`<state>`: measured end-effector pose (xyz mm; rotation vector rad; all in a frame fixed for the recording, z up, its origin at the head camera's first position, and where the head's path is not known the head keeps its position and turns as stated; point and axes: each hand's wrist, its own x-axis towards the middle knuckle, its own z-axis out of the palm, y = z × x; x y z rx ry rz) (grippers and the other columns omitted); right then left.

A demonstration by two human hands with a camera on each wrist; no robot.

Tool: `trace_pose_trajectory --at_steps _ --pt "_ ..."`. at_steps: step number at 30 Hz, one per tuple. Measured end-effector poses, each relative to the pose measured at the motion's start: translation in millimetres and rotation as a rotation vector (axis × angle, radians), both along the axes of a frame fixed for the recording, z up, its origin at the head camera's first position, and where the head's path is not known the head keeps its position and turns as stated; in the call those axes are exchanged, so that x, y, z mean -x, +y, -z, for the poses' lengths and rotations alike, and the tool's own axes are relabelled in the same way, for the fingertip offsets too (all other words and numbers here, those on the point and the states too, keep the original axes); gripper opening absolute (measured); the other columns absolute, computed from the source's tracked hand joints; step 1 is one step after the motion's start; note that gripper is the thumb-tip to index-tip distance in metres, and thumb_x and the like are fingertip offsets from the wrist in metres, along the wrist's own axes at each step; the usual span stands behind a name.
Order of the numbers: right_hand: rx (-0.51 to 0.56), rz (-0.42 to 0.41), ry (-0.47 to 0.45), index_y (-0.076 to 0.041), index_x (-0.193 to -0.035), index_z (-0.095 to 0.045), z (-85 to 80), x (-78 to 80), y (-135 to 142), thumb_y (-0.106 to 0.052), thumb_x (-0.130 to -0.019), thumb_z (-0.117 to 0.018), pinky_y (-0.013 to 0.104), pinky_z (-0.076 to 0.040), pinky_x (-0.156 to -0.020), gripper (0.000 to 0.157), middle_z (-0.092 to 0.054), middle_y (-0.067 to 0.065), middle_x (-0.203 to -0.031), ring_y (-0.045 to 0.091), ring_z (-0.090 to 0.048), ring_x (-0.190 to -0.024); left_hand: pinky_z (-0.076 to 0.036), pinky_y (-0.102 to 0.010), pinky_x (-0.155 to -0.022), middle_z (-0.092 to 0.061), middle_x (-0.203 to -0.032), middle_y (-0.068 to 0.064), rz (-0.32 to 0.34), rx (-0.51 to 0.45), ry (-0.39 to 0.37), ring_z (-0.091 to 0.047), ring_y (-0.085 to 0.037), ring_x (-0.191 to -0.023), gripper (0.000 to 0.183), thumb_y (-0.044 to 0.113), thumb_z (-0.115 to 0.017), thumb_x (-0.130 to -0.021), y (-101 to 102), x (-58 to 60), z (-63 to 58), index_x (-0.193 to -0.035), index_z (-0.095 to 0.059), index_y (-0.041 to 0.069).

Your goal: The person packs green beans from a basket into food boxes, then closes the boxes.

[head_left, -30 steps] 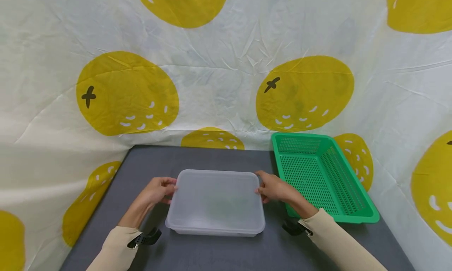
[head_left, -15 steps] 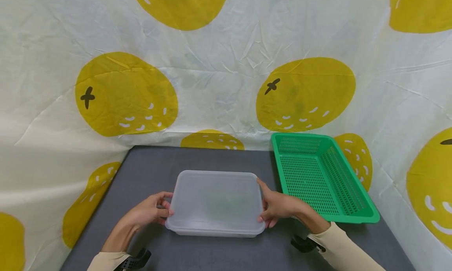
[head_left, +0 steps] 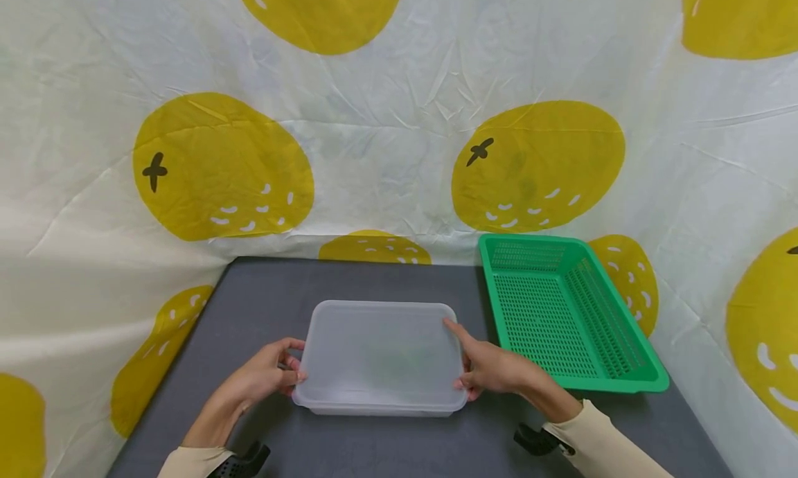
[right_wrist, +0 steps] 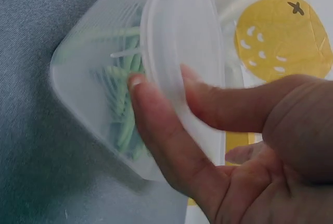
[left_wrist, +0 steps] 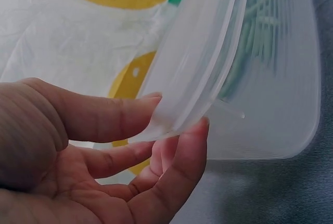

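A frosted plastic container (left_wrist: 283, 125) with a translucent lid (head_left: 380, 357) stands on the grey table in front of me. Through its wall, in the right wrist view, slender green pieces (right_wrist: 124, 107) show blurred, much like green beans. My left hand (head_left: 264, 370) pinches the lid's left rim, thumb on top and fingers beneath. On the opposite side my right hand (head_left: 495, 365) pinches the right rim near the front corner, its index finger lying along the lid's edge. The lid sits level over the container in the head view.
A green perforated plastic basket (head_left: 623, 384) stands at the right, close to my right forearm. Behind and around the dark grey table (head_left: 374, 280) hangs a white cloth (head_left: 380, 173) printed with yellow fruit.
Both hands have slid from the lid's rear sides toward its front corners. In the last half second the right index finger has shifted onto the lid's edge. The container has stayed put.
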<state>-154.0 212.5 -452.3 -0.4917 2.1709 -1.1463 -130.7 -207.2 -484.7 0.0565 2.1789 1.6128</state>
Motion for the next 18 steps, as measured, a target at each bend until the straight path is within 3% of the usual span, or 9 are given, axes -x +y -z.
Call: trace_pose_trajectory --at_steps 9,14,18 --pt "0.046 -0.013 -0.113 -0.016 -0.164 0.002 1.1 -1.8 2.6 0.001 -0.088 -0.075 0.042 -0.060 -0.068 0.109 -0.052 0.020 -0.091 0.034 -0.069 -0.072 -0.057 -0.040 -0.065 -0.053 -0.093 -0.015 -0.003 -0.018 -0.017 -0.060 -0.024 -0.074 0.061 -0.001 -0.070 -0.090 -0.3 -1.2 0.7 -0.141 -0.037 -0.014" --pt "0.013 -0.043 -0.069 -0.017 -0.164 -0.002 -1.6 -1.9 2.4 -0.002 -0.090 -0.074 0.043 -0.060 -0.065 0.105 -0.058 0.019 -0.086 0.034 -0.068 -0.069 -0.057 -0.040 -0.065 -0.052 -0.093 -0.014 -0.004 -0.027 -0.027 -0.060 -0.024 -0.074 0.061 -0.001 -0.069 -0.090 0.5 -2.5 0.1 -0.140 -0.037 -0.014" --pt "-0.072 -0.001 0.018 -0.011 -0.163 -0.010 -6.7 0.7 -0.6 -0.013 -0.091 -0.076 0.042 -0.058 -0.063 0.098 -0.058 0.016 -0.091 0.031 -0.066 -0.070 -0.058 -0.041 -0.065 -0.051 -0.094 -0.015 -0.026 0.024 -0.003 -0.059 -0.024 -0.077 0.060 -0.001 -0.068 -0.091 3.4 0.7 -3.8 -0.141 -0.039 -0.013"
